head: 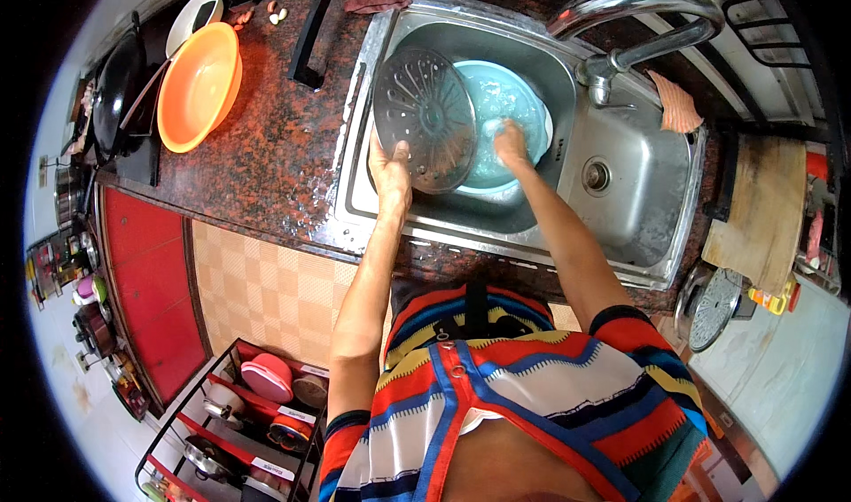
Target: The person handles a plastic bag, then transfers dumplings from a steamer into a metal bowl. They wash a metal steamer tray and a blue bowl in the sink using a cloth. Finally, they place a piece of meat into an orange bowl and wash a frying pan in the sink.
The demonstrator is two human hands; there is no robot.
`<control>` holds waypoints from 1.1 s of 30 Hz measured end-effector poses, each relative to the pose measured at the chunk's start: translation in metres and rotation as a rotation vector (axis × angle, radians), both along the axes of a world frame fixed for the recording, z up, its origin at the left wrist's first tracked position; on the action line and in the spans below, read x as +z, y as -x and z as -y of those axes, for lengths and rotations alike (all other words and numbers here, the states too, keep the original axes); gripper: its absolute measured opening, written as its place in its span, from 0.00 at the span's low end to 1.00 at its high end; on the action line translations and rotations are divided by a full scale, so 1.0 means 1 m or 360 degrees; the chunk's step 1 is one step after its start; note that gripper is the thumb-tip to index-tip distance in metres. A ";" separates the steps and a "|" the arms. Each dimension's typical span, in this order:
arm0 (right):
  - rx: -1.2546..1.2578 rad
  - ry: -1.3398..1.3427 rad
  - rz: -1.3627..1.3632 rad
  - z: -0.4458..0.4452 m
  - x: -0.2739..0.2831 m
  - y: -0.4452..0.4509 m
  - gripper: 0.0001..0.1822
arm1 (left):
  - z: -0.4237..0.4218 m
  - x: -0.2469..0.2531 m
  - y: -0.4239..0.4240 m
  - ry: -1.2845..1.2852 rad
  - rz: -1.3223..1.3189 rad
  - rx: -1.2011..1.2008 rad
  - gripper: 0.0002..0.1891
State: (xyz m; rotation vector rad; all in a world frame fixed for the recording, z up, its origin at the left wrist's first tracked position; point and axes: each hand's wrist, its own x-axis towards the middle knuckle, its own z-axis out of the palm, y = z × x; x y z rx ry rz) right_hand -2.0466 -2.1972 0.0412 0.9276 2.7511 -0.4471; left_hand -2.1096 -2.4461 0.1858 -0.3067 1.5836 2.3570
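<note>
My left hand (392,176) grips the lower rim of a dark, round perforated steamer plate (425,120), thumb on its near face. The plate is tilted up over the left bowl of a stainless-steel sink (565,70). It overlaps the left part of a light-blue plastic basin (493,65) standing in that bowl. Bubbly water (488,96) fills the basin. Inside it, my right hand (510,144) is closed around a small white item (492,126), perhaps a cloth or scrubber; the fingers and water partly hide it.
A chrome faucet (638,0) arches over the sink's back right. The smaller right bowl has a drain (596,175). An orange basin (193,90) and a black wok (120,96) stand left on the wet granite counter (266,150). A wooden board (758,209) lies right; a pot rack (226,429) stands behind.
</note>
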 end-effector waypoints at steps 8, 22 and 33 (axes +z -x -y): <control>-0.0241 0.1630 -0.0782 0.112 0.131 0.001 0.23 | -0.011 -0.023 -0.003 -0.0545 0.0345 -0.0097 0.32; 0.0203 -0.0165 -0.0982 0.051 0.040 0.073 0.20 | -0.016 -0.029 -0.007 -0.0589 0.0416 -0.0182 0.36; 0.0128 0.0282 -0.0408 0.102 0.083 -0.008 0.28 | -0.019 -0.057 -0.004 -0.0653 0.0580 0.0051 0.25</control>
